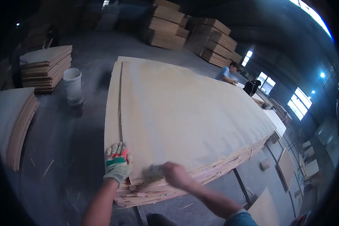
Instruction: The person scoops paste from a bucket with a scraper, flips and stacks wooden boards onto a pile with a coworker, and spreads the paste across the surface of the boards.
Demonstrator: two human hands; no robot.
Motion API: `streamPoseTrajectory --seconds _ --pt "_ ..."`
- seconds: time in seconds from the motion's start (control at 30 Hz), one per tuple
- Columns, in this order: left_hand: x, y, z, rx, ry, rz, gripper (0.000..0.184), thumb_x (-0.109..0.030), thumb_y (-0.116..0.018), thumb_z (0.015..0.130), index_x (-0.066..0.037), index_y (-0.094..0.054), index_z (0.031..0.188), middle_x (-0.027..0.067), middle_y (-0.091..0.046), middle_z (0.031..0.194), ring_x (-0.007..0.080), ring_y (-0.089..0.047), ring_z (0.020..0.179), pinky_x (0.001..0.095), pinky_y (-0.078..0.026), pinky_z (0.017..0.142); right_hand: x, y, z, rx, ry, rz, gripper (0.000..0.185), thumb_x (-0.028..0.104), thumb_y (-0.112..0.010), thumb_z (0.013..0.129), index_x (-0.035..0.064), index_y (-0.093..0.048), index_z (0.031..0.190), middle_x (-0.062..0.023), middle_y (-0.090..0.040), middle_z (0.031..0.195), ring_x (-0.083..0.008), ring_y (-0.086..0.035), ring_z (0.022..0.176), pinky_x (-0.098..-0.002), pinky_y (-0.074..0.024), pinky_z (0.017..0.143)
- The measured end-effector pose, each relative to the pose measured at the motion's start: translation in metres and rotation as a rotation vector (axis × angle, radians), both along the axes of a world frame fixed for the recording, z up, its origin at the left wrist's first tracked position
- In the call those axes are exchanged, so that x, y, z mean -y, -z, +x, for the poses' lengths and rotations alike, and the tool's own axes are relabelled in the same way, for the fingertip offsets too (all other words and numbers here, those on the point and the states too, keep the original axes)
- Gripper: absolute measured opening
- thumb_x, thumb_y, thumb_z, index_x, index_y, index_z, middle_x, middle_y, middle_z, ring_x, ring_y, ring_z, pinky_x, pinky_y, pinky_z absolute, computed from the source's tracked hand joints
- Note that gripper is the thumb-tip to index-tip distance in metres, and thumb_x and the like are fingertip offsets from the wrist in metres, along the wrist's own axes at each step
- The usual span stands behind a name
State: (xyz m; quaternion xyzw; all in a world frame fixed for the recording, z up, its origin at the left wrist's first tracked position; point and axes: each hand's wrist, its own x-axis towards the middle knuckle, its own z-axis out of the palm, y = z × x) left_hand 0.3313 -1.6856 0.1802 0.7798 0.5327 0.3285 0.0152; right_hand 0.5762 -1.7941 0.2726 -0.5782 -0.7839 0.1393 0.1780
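Observation:
A tall stack of thin wood sheets (184, 109) fills the middle of the head view, its near edges ragged. A narrow dark gap runs along the left side of the top sheet. My left hand (118, 162), in a pale glove with red and green patches, lies flat on the near left corner, fingers pointing away. My bare right hand (174, 175) is closed near the front edge, just right of the left one. It grips a greyish tool (154, 171), blurred by motion, whose exact kind I cannot make out.
A white bucket (72, 84) stands on the floor at left, beside sheet stacks (45, 69). Tall board piles (214, 41) rise at the back. Two people, one in a blue shirt (224, 73), are beyond the stack's right side. Loose boards (286, 167) lie at right.

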Motion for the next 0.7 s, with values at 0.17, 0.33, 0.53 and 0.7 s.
streamPoseTrajectory --seconds 0.17,0.33,0.53,0.7 --pt "0.016 0.007 -0.001 -0.028 -0.018 0.107 0.05 -0.026 -0.061 0.093 -0.007 -0.061 0.139 0.0164 -0.063 0.142 0.0375 -0.054 0.137 0.0547 -0.032 0.119 -0.047 -0.046 0.132 -0.955 0.249 -0.327 0.028 0.015 -0.061 0.095 0.0075 -0.075 0.118 -0.0162 -0.076 0.092 -0.0335 -0.074 0.077 -0.0427 -0.0578 0.08" --pt "0.013 0.014 -0.001 -0.072 0.002 0.098 0.049 -0.025 -0.063 0.094 -0.008 -0.061 0.139 0.0158 -0.062 0.142 0.036 -0.054 0.137 0.0519 -0.034 0.119 -0.096 0.037 0.153 0.043 0.405 0.124 0.022 0.016 -0.06 0.09 0.0109 -0.076 0.105 -0.0176 -0.074 0.099 -0.0395 -0.071 0.089 -0.0494 -0.0573 0.081" --pt "0.011 0.007 -0.002 -0.121 0.02 0.128 0.053 -0.024 -0.063 0.09 -0.003 -0.06 0.139 0.0188 -0.062 0.142 0.0396 -0.054 0.137 0.0565 -0.035 0.117 0.003 0.016 0.143 0.04 -0.057 0.065 0.02 0.008 -0.07 0.085 0.0114 -0.077 0.104 -0.0122 -0.071 0.092 -0.0365 -0.07 0.088 -0.0479 -0.0569 0.079" --pt "0.01 0.004 -0.007 -0.06 0.051 0.175 0.052 -0.025 -0.064 0.09 -0.002 -0.063 0.136 0.021 -0.063 0.139 0.0432 -0.058 0.13 0.059 -0.036 0.116 -0.071 0.0 0.065 -0.241 0.228 0.002 0.022 0.015 -0.065 0.088 0.0016 -0.075 0.101 -0.02 -0.075 0.096 -0.0346 -0.074 0.09 -0.0413 -0.0576 0.079"
